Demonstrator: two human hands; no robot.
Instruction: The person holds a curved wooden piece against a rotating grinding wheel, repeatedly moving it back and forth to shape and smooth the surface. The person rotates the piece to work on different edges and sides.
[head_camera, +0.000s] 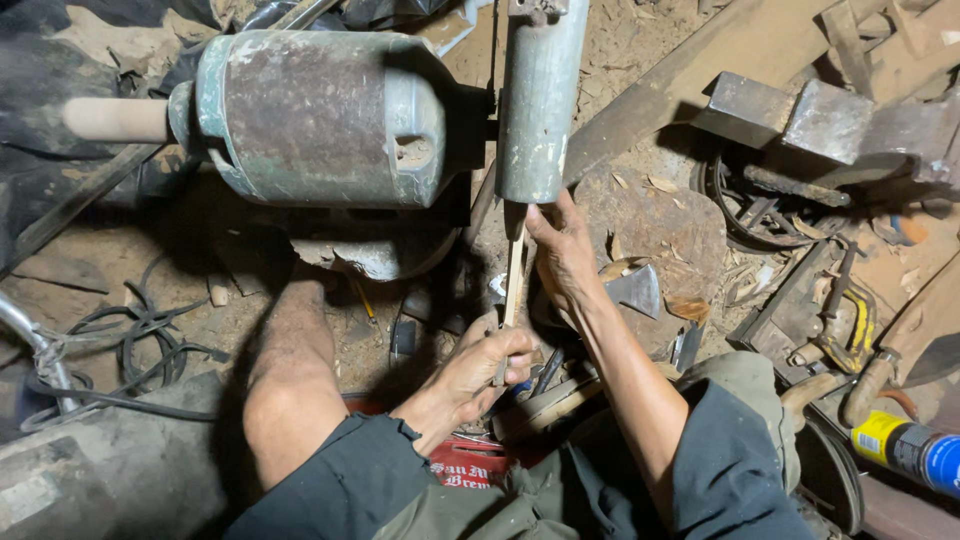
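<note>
A thin, pale wooden stick (514, 285) stands nearly upright, its top end against the lower edge of a grey-green cylindrical drum (541, 100). The drum is mounted on the shaft of a worn motor housing (300, 120). My right hand (562, 250) pinches the stick's upper part just under the drum. My left hand (483, 372) is closed around the stick's lower end, close to my lap. A bare knee (290, 400) is raised to the left of my hands.
An axe head (636, 290) lies on a round wooden block (665, 225) right of my hands. Heavy metal blocks (830, 120) sit at the upper right. Black cables (140, 340) coil at the left. Hand tools and a blue-yellow can (910, 447) lie at the lower right.
</note>
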